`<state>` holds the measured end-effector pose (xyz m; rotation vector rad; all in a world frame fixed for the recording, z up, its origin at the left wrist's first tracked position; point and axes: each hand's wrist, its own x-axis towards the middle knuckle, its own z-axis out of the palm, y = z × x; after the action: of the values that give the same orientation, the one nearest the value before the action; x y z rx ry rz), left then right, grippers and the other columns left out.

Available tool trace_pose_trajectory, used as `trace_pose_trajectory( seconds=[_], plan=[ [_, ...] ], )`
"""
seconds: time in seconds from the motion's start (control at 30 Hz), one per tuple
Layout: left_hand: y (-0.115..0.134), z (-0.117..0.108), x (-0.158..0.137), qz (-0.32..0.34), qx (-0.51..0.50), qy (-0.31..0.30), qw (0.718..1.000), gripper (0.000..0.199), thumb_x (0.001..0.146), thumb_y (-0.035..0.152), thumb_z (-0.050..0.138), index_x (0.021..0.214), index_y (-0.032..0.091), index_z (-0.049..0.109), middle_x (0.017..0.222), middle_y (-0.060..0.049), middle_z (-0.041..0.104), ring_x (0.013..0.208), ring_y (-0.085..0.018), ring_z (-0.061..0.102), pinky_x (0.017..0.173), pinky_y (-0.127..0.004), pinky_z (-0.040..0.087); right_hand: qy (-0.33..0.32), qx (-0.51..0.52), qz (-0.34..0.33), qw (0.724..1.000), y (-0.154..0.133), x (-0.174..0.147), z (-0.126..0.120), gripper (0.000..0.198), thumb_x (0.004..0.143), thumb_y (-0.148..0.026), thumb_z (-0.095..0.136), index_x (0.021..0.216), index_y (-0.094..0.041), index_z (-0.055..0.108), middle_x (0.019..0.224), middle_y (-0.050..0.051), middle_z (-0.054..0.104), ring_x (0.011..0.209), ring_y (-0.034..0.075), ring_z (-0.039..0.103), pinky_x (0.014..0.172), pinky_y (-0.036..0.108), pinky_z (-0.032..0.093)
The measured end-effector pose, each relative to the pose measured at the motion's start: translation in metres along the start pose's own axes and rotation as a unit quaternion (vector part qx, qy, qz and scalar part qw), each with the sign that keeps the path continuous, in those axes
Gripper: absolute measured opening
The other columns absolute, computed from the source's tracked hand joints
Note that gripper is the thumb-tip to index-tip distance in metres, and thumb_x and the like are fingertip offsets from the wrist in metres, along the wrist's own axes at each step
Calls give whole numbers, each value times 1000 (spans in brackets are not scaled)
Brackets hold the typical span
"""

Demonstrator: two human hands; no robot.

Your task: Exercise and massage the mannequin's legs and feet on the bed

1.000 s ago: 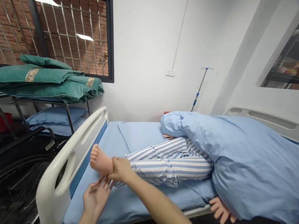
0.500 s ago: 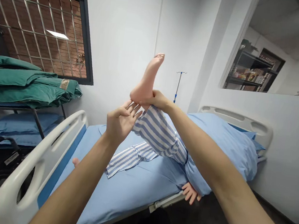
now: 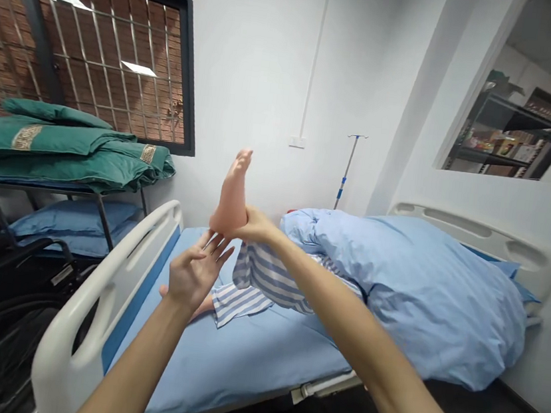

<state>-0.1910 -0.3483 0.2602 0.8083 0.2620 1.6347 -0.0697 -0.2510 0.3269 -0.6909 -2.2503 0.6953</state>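
A manikin's foot (image 3: 232,198) points up above the bed, its leg in a blue-and-white striped trouser leg (image 3: 274,277). My right hand (image 3: 256,225) is wrapped round the ankle from the right side. Palm up with fingers spread, my left hand (image 3: 197,269) is under the heel, its fingertips at the heel's underside. The other striped leg (image 3: 241,304) lies on the blue sheet (image 3: 256,365), its foot mostly hidden behind my left wrist. A blue quilt (image 3: 426,285) covers the manikin's upper part.
The white footboard (image 3: 92,305) rises at the left and the headboard (image 3: 482,239) at the right. A wheelchair (image 3: 5,321) stands beyond the footboard. Green folded bedding (image 3: 62,147) lies on a rack by the window. A drip stand (image 3: 348,168) stands behind the bed.
The raised leg has come down and toward the footboard, and looks straighter. Both hands have moved with it, keeping their places at ankle and heel. The view has swung slightly left.
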Motion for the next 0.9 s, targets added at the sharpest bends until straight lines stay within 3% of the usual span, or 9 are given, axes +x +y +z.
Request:
trace_pose_trajectory(
  seconds=[0.1, 0.23, 0.33, 0.47, 0.7, 0.9],
  plan=[
    [-4, -51, -15, -3, -29, 86, 996, 40, 60, 11, 47, 97, 18, 59, 96, -5, 62, 103, -21, 53, 98, -40, 36, -29, -69, 40, 996, 12, 5, 53, 54, 54, -27, 68, 105, -20, 52, 87, -2, 64, 81, 18, 60, 62, 23, 44],
    [-18, -115, -38, -15, -93, 179, 979, 34, 59, 11, 47, 89, 17, 62, 93, -6, 64, 100, -21, 55, 95, -40, 40, -76, -145, 111, 980, 32, 0, 119, 51, 53, -37, 68, 96, -18, 50, 76, 1, 64, 71, 21, 60, 53, 25, 41],
    [-33, -162, -57, -40, -139, 248, 958, 29, 59, 10, 44, 79, 17, 63, 83, -6, 65, 90, -20, 59, 88, -40, 45, -118, -209, 144, 960, 56, -7, 170, 51, 53, -44, 66, 93, -18, 47, 80, 4, 63, 74, 22, 60, 53, 26, 39],
    [-61, -214, -81, -64, -179, 342, 920, 26, 61, 7, 41, 72, 17, 62, 74, -5, 64, 78, -17, 61, 77, -36, 49, -148, -278, 131, 940, 99, -26, 237, 54, 52, -43, 66, 95, -17, 47, 87, 9, 63, 79, 26, 59, 61, 32, 41],
    [-108, -268, -115, -93, -198, 426, 878, 19, 62, 7, 44, 51, 17, 55, 57, -3, 60, 57, -14, 58, 55, -27, 48, -191, -303, 120, 926, 159, -76, 317, 54, 47, -30, 66, 97, -15, 50, 93, 13, 60, 84, 30, 57, 70, 39, 42],
    [-124, -283, -126, -99, -183, 439, 874, 17, 60, 6, 46, 51, 17, 56, 56, -2, 60, 54, -13, 56, 54, -26, 47, -180, -298, 137, 928, 167, -84, 340, 49, 47, -30, 66, 92, -17, 50, 91, 12, 61, 84, 29, 57, 73, 40, 42]
  ],
)
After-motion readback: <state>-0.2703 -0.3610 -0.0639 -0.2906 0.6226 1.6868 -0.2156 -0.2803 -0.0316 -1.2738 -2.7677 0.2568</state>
